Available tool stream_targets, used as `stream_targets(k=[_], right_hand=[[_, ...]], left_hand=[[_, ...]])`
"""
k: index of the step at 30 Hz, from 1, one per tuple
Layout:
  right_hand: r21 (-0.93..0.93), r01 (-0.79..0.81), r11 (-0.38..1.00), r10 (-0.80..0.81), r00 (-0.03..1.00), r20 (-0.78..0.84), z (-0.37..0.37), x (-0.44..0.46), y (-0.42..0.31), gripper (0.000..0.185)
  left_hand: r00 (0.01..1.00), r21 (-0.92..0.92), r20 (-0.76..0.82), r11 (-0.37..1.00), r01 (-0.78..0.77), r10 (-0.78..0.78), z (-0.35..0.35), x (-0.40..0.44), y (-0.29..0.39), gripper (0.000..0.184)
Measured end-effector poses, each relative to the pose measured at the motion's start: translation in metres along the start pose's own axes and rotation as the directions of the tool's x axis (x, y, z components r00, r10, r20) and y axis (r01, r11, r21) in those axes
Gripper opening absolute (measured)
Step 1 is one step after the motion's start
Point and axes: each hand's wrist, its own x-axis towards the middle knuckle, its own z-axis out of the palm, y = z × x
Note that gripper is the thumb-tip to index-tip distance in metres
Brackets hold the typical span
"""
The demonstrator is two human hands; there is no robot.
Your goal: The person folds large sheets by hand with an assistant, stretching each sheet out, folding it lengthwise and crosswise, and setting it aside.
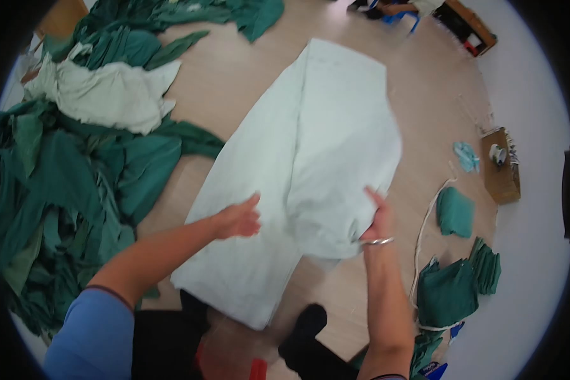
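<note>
A large pale green-white cloth [259, 158] lies partly folded on the floor, its right part doubled over the left along a long edge. My left hand [239, 218] hovers over the left part of the cloth, fingers apart and somewhat blurred, with nothing in it. At the lower right edge of the folded part, my right hand [379, 218], with a silver bracelet at the wrist, touches the cloth. Its thumb is raised; the other fingers are partly hidden, and a grip on the cloth cannot be made out.
Heaped green cloths [69, 183] cover the left side, with a pale cloth [107, 95] on top. Folded green bundles [448, 294] and a white cord [424, 234] lie right. A cardboard box [501, 168] stands by the wall. My feet are below; a person sits at the top.
</note>
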Motion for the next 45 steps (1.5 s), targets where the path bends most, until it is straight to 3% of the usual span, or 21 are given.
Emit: stream_targets(k=[2, 3, 5, 7, 9, 11, 13, 17, 19, 20, 21, 22, 24, 25, 27, 30, 32, 35, 40, 42, 45], right_hand=[[0.089, -0.065, 0.994, 0.048, 0.983, 0.179, 0.047, -0.024, -0.013, 0.035], [0.101, -0.1, 0.99, 0.073, 0.966, 0.247, 0.068, -0.034, -0.017, 0.035], [0.112, -0.114, 0.987, 0.07, 0.937, 0.343, 0.096, -0.05, -0.017, 0.036], [0.108, -0.113, 0.988, 0.066, 0.928, 0.367, 0.114, -0.063, -0.011, 0.036], [0.146, -0.075, 0.986, 0.015, 0.927, 0.375, 0.126, -0.082, -0.006, 0.037], [0.112, -0.064, 0.992, 0.02, 0.934, 0.356, 0.133, -0.103, 0.001, 0.037], [-0.105, -0.04, 0.994, 0.059, 0.981, 0.187, 0.135, -0.128, 0.017, 0.04], [-0.41, -0.159, 0.898, 0.161, 0.987, -0.03, 0.102, -0.19, 0.089, 0.036], [-0.445, -0.342, 0.828, 0.336, 0.937, -0.095, 0.067, -0.206, 0.139, 0.023], [-0.526, -0.385, 0.758, 0.368, 0.919, -0.143, 0.038, -0.207, 0.171, 0.029], [-0.749, -0.406, 0.524, 0.405, 0.892, -0.2, -0.004, -0.201, 0.207, 0.04], [-0.887, -0.374, 0.272, 0.396, 0.883, -0.251, -0.037, -0.191, 0.238, 0.048], [-0.958, -0.259, 0.121, 0.355, 0.913, -0.202, -0.117, -0.166, 0.291, 0.049], [-0.964, -0.241, 0.115, 0.336, 0.923, -0.19, -0.112, -0.152, 0.275, 0.049], [-0.809, -0.575, 0.12, 0.575, 0.705, -0.416, -0.112, -0.136, 0.234, 0.034], [-0.811, -0.56, 0.167, 0.453, 0.774, -0.442, -0.125, -0.098, 0.198, 0.035], [-0.84, -0.473, 0.264, 0.152, 0.881, -0.449, -0.101, -0.061, 0.163, 0.037], [-0.87, -0.273, 0.41, -0.095, 0.936, -0.338, -0.124, -0.001, 0.161, 0.047], [-0.877, -0.14, 0.46, -0.243, 0.93, -0.276, -0.068, 0.005, 0.186, 0.055], [-0.88, -0.209, 0.426, -0.199, 0.928, -0.316, -0.07, -0.023, 0.202, 0.059], [-0.865, -0.154, 0.477, -0.095, 0.97, -0.225, -0.097, -0.068, 0.236, 0.062]], left_hand=[[0.992, -0.195, 0.125, 0.981, 0.018, 0.007, 0.006, 0.006, 0.005, 0.081], [0.967, -0.224, 0.247, 0.975, -0.002, 0.059, 0.019, -0.005, 0.015, 0.111], [0.868, -0.469, 0.396, 0.879, -0.089, 0.299, 0.041, -0.02, 0.034, 0.103], [0.808, -0.454, 0.092, 0.747, -0.486, 0.581, 0.069, -0.062, 0.065, 0.09], [0.664, -0.495, -0.015, 0.572, -0.654, 0.747, 0.05, -0.063, 0.089, 0.075], [0.602, -0.628, 0.115, 0.528, -0.572, 0.79, 0.018, -0.081, 0.115, 0.062], [0.537, -0.171, -0.045, 0.523, -0.835, 0.842, -0.006, -0.109, 0.114, 0.031], [0.721, 0.278, 0.284, 0.665, -0.693, 0.633, -0.098, -0.168, 0.063, 0.046], [0.884, 0.191, -0.137, 0.888, -0.419, 0.446, -0.063, -0.197, 0.011, 0.042], [0.929, 0.182, -0.144, 0.932, -0.313, 0.34, -0.079, -0.187, -0.02, 0.036], [0.934, 0.096, -0.242, 0.965, -0.245, 0.261, -0.078, -0.175, -0.053, 0.028], [0.936, 0.339, -0.352, 0.932, 0.132, -0.005, -0.101, -0.156, -0.077, 0.036], [0.906, 0.557, -0.384, 0.827, 0.073, 0.178, -0.137, -0.123, -0.132, 0.038], [0.904, 0.56, -0.376, 0.827, 0.048, 0.203, -0.14, -0.123, -0.129, 0.038], [0.842, 0.474, -0.494, 0.879, 0.05, 0.218, -0.145, -0.124, -0.125, 0.04], [0.762, 0.529, -0.511, 0.844, -0.087, 0.399, -0.157, -0.108, -0.111, 0.048], [0.666, 0.614, -0.489, 0.765, -0.195, 0.563, -0.161, -0.076, -0.074, 0.052], [0.685, 0.687, -0.469, 0.717, -0.114, 0.557, -0.148, -0.046, -0.037, 0.06], [0.755, 0.691, -0.44, 0.72, -0.061, 0.486, -0.131, -0.035, -0.036, 0.069], [0.783, 0.648, -0.503, 0.76, 0.06, 0.367, -0.111, -0.071, -0.054, 0.068], [0.88, 0.528, -0.403, 0.849, -0.001, 0.251, -0.118, -0.094, -0.119, 0.058]])
